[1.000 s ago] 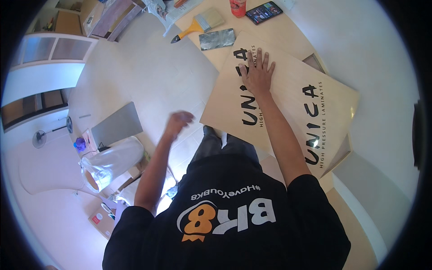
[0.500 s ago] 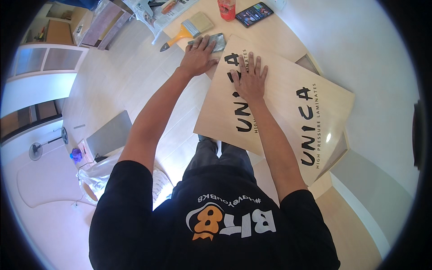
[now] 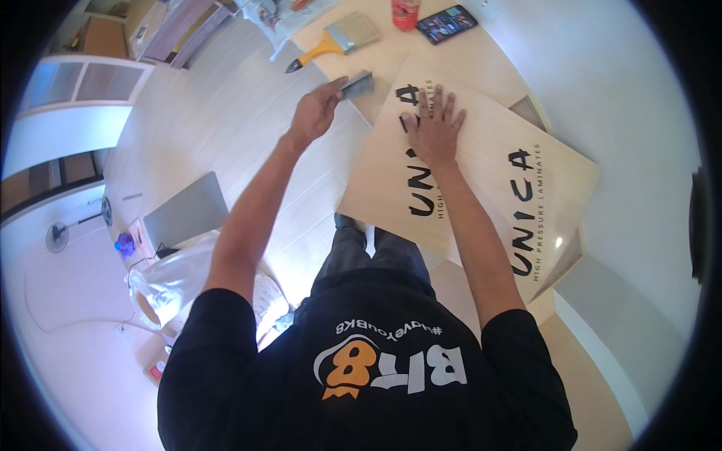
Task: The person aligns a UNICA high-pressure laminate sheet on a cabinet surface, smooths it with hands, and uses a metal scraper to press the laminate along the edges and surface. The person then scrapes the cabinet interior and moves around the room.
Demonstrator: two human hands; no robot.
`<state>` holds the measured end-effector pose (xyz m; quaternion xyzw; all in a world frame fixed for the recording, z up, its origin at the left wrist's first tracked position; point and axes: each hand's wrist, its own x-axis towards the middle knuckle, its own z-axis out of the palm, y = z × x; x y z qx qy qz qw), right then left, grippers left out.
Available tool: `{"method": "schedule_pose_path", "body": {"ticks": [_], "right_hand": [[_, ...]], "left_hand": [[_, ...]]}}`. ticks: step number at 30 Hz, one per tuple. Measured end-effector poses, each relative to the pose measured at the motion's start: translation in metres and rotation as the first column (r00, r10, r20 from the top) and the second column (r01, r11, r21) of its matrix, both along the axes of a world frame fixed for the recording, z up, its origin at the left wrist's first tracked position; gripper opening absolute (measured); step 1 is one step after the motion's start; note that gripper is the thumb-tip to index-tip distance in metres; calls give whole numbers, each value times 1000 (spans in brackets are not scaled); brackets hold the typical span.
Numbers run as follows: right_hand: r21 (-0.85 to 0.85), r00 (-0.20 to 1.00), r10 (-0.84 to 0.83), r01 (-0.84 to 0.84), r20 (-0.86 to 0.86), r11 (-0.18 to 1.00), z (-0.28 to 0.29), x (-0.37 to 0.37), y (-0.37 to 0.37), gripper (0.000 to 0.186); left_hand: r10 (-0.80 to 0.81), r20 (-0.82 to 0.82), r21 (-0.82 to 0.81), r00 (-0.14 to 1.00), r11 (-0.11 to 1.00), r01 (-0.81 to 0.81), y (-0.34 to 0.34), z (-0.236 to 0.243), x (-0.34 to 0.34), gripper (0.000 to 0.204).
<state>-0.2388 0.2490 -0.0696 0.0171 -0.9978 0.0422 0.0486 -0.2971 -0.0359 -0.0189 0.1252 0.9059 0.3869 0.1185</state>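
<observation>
My left hand [image 3: 317, 113] grips a flat, dark grey piece [image 3: 357, 85], tilted up just left of the sheet's far corner; its exact kind is unclear. My right hand [image 3: 436, 139] lies flat, fingers spread, on a pale wood-coloured laminate sheet [image 3: 489, 195] printed with black lettering. The sheet sits at an angle over a light wooden worktop [image 3: 376, 60], and its near left corner juts out above the floor. Beyond my left hand, a wide paintbrush [image 3: 352, 35] with a yellow handle rests on the worktop, its dark handle end past the edge.
A phone [image 3: 447, 25] and a red container [image 3: 404, 13] stand at the far side. Newspaper [image 3: 301, 13] lies behind the brush. A white wall [image 3: 624, 98] rises close on the right. On the floor at left are a grey panel [image 3: 186, 212] and a plastic bag [image 3: 169, 278].
My left hand has lifted the grey piece off the worktop, where it was pressed flat, and drawn it leftward, tilting it up. My right hand stays flat on the sheet.
</observation>
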Motion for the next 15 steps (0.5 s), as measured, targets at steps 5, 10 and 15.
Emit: {"method": "schedule_pose_path", "body": {"ticks": [5,10,15], "right_hand": [[13,997,79,-78,-28,997,-5,9,-4,74],[1,992,119,-119,-46,993,-8,30,-16,68],[4,995,94,-94,-23,996,-8,39,-22,74]], "left_hand": [[7,778,588,628,343,-733,-14,13,84,43],[-70,783,615,618,240,-751,-15,14,161,41],[68,749,547,659,496,-674,2,14,214,43]]}}
